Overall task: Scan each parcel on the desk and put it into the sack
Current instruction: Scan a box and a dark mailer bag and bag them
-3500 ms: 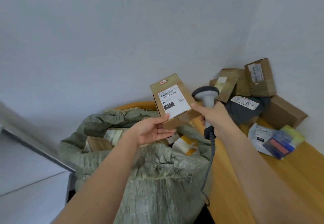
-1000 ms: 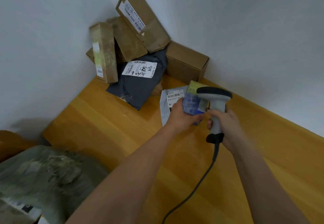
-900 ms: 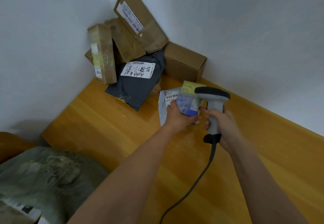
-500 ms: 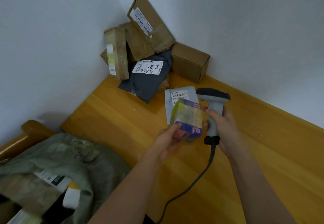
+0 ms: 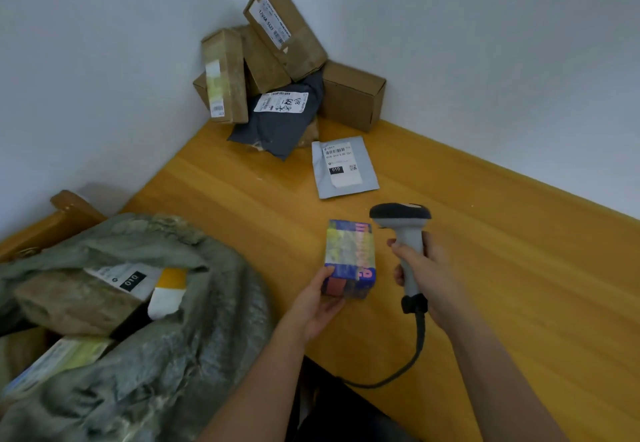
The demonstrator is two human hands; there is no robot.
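Note:
My left hand (image 5: pixel 318 303) grips a small blue and yellow box (image 5: pixel 349 258) from below, holding it upright above the wooden desk (image 5: pixel 519 285). Just right of it, my right hand (image 5: pixel 426 275) is closed on the handle of a grey barcode scanner (image 5: pixel 401 223), whose dark head sits level with the box's top. The grey-green sack (image 5: pixel 194 337) lies open at the lower left with several parcels inside. A flat grey mailer (image 5: pixel 343 168) with a white label rests on the desk beyond the box.
Several brown cardboard boxes (image 5: pixel 287 26) and a dark grey bag parcel (image 5: pixel 280 119) are piled in the far corner against white walls. The scanner's cable (image 5: pixel 398 372) loops down over the desk's near edge. A wooden chair arm (image 5: pixel 69 206) shows behind the sack.
My left hand has lifted the blue and yellow box off the grey mailer and drawn it toward me, beside the scanner. The view has swung left, showing more of the sack.

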